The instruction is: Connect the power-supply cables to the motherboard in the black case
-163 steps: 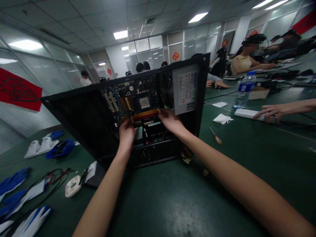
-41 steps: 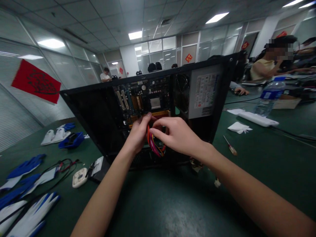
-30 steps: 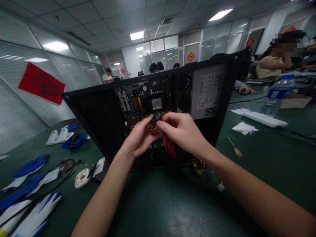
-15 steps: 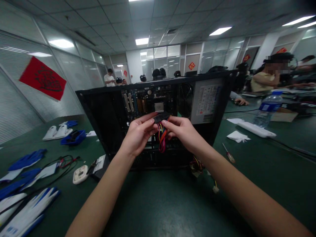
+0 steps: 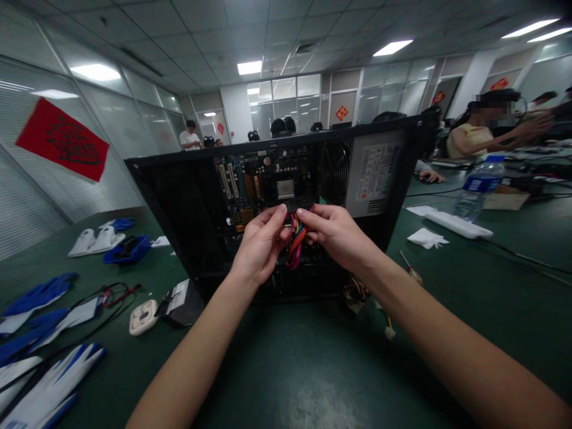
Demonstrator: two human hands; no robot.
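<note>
An open black computer case [image 5: 277,144] stands on its edge before me, its inside towards me. My left hand [image 5: 257,247] is closed, thumb and fingers pinching one side of a bundle of coloured cables [image 5: 295,247]. From the other side, my right hand [image 5: 335,232] pinches the same bundle. A black piece [image 5: 298,204] lies across the top of the cables between my fingertips; its kind is unclear. Behind the hands are the motherboard [image 5: 254,186] and, to the right, the power supply [image 5: 378,170]. More loose cables [image 5: 356,293] hang below my right wrist, ending in a white connector [image 5: 389,332].
On the left lie gloves [image 5: 53,381], a blue tray [image 5: 127,251], red-tipped leads [image 5: 118,295], a white phone-like object [image 5: 143,317] and a dark box [image 5: 183,304]. A screwdriver [image 5: 411,268], power strip [image 5: 458,223] and water bottle [image 5: 479,189] are right. Co-workers sit beyond.
The black piece between my fingers has tipped away and shows less; my thumbs have come closer together over the cables. The view has shifted slightly. A co-worker at right has stretched their arms forward.
</note>
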